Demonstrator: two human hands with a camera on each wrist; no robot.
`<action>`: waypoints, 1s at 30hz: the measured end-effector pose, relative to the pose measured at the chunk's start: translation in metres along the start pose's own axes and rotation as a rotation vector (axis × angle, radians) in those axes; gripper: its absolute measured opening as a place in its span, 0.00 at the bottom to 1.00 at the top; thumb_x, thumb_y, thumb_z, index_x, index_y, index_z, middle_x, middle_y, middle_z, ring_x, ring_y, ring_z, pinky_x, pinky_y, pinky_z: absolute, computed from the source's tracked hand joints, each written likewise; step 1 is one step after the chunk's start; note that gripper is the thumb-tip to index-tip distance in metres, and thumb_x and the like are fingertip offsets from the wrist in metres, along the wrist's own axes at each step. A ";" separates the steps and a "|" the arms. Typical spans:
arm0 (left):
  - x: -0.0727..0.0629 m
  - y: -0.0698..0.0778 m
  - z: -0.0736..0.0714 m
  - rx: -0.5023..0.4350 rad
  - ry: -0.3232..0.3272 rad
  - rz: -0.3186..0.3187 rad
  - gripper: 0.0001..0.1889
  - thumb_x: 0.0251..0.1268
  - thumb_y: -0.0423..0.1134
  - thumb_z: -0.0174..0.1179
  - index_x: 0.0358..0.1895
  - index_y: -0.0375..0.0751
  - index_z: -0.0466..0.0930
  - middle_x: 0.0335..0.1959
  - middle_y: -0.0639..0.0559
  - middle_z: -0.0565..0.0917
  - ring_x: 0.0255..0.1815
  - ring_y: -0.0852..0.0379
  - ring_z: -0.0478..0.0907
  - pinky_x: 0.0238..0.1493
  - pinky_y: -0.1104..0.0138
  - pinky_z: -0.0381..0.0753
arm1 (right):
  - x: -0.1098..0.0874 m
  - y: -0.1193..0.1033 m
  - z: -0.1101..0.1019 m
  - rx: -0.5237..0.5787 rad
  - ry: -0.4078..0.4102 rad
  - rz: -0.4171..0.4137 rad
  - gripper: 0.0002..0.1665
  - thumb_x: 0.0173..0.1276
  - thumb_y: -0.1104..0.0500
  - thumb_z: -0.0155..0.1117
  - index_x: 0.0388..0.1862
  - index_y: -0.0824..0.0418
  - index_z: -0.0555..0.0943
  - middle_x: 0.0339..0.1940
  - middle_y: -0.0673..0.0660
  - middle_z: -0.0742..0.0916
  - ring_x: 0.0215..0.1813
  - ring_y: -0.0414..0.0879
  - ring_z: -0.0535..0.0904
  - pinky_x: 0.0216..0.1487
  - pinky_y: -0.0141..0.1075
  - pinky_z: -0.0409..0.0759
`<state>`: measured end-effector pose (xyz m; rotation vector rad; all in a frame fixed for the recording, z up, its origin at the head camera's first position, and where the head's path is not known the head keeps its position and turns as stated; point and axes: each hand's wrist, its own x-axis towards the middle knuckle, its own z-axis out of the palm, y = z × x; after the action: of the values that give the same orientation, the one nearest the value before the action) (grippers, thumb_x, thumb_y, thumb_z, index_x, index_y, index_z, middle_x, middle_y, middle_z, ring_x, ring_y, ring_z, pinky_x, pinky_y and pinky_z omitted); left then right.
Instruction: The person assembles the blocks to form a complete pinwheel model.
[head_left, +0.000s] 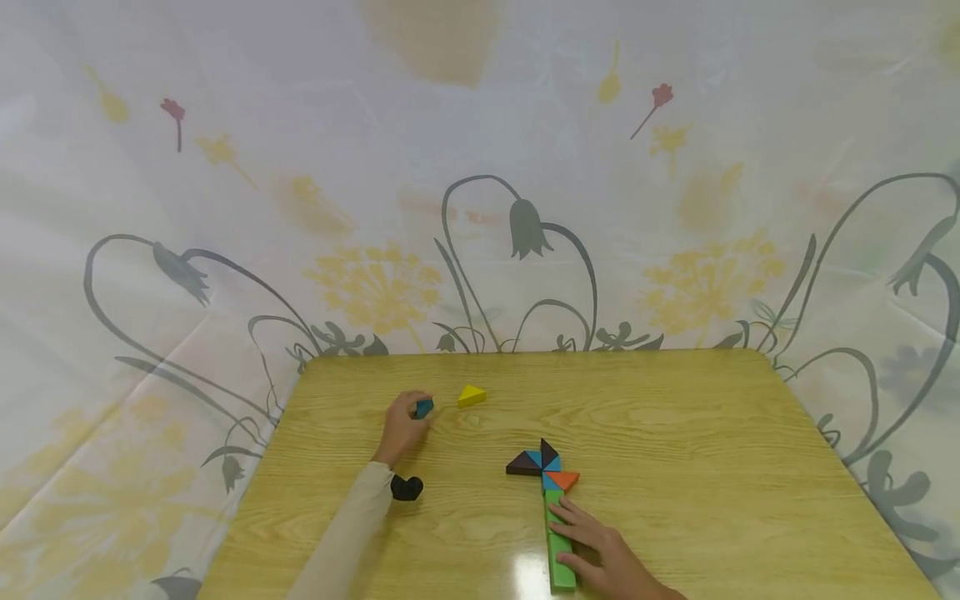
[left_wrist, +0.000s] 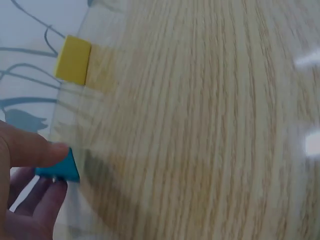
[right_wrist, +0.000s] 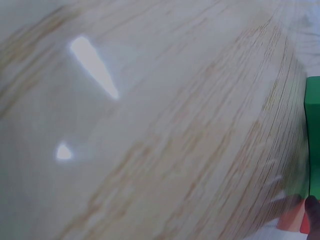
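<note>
In the head view my left hand (head_left: 402, 428) is over the left part of the table, pinching a blue triangular block (head_left: 424, 408). The left wrist view shows this blue block (left_wrist: 62, 169) between the thumb above and the fingers below. My right hand (head_left: 611, 554) lies beside a row of green blocks (head_left: 559, 546), its spread fingers touching their right side and top. Beyond the green row, a pinwheel of blue triangles (head_left: 551, 479), dark triangles (head_left: 522, 464) and an orange triangle (head_left: 564, 480) lies flat.
A yellow triangular block (head_left: 472, 396) lies to the right of my left hand, toward the table's back. A black wrist camera (head_left: 407, 488) sits on the left wrist. Behind the wooden table (head_left: 675, 417) hangs a flower-patterned cloth (head_left: 712, 208).
</note>
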<state>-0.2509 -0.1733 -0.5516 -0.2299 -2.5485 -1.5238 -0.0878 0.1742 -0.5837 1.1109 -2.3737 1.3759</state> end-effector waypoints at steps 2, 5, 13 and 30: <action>-0.001 -0.003 0.000 -0.044 0.007 -0.022 0.21 0.53 0.17 0.58 0.53 0.27 0.78 0.55 0.34 0.75 0.54 0.36 0.74 0.47 0.53 0.79 | 0.000 0.001 0.000 0.010 -0.004 0.003 0.25 0.63 0.64 0.65 0.59 0.68 0.76 0.62 0.67 0.75 0.71 0.51 0.62 0.63 0.25 0.62; -0.004 -0.005 -0.001 -0.086 0.015 -0.049 0.20 0.54 0.18 0.59 0.53 0.26 0.78 0.52 0.35 0.77 0.53 0.37 0.75 0.48 0.53 0.79 | -0.001 0.000 0.001 0.014 -0.010 0.007 0.25 0.63 0.65 0.65 0.59 0.69 0.76 0.63 0.67 0.75 0.71 0.49 0.61 0.63 0.26 0.62; -0.009 -0.005 0.000 -0.127 0.019 -0.046 0.18 0.58 0.22 0.60 0.54 0.26 0.77 0.51 0.33 0.77 0.52 0.36 0.75 0.49 0.54 0.79 | -0.001 -0.001 0.000 0.007 -0.011 0.015 0.24 0.63 0.64 0.65 0.59 0.68 0.76 0.63 0.67 0.75 0.71 0.48 0.60 0.63 0.26 0.63; -0.022 0.022 -0.006 -0.170 -0.035 -0.093 0.19 0.59 0.21 0.59 0.56 0.24 0.75 0.55 0.30 0.75 0.55 0.33 0.72 0.50 0.54 0.79 | 0.001 -0.004 -0.002 0.004 -0.011 0.030 0.24 0.64 0.62 0.65 0.59 0.68 0.76 0.62 0.68 0.75 0.70 0.55 0.62 0.63 0.24 0.59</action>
<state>-0.2239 -0.1691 -0.5346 -0.1628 -2.4895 -1.7882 -0.0861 0.1740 -0.5798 1.0908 -2.4066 1.3878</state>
